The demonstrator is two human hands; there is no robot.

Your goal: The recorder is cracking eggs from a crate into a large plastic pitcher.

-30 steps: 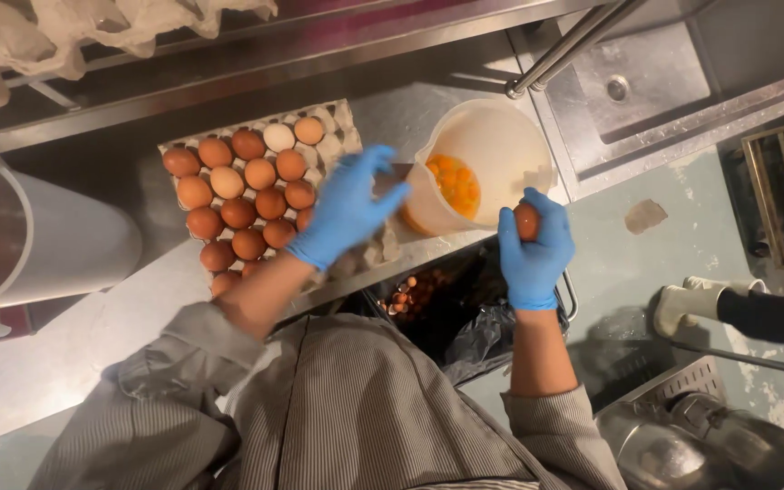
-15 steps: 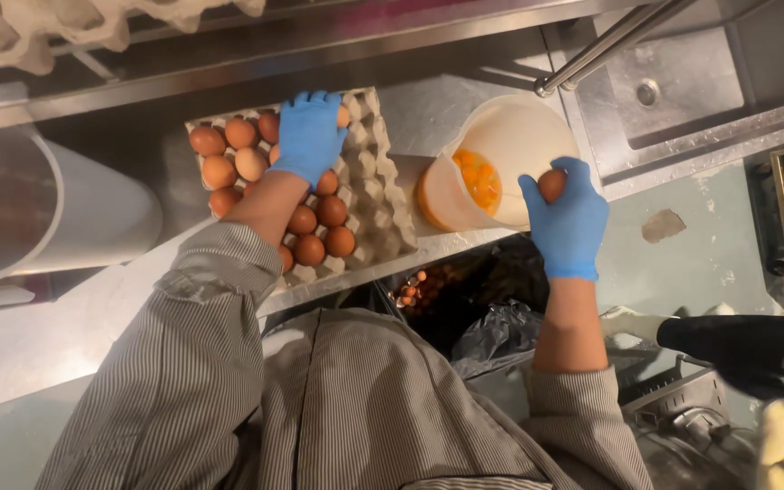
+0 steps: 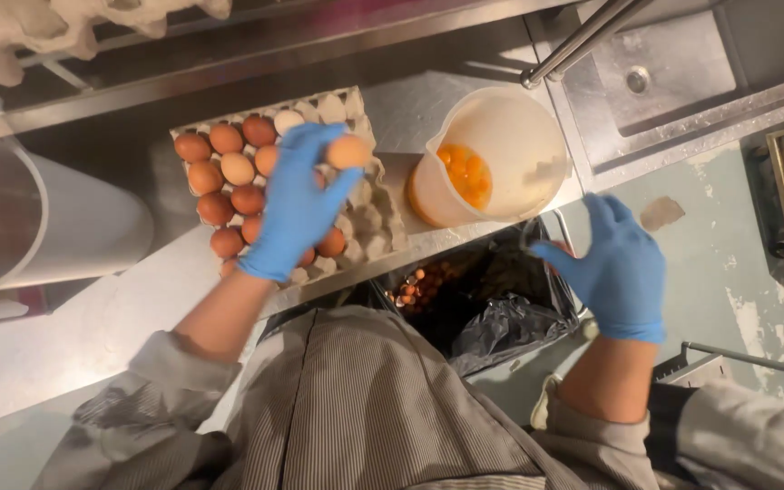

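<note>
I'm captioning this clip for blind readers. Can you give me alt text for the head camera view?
A blue-gloved left hand lifts a brown egg from a cardboard egg tray on a steel counter. The gloved right hand hovers open over a bin lined with a black bag, beside a plastic jug of yolks.

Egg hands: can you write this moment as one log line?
left hand: holds egg above carton | right hand: open over bin

Steel sink (image 3: 673, 82) — white bucket (image 3: 56, 236)
</note>
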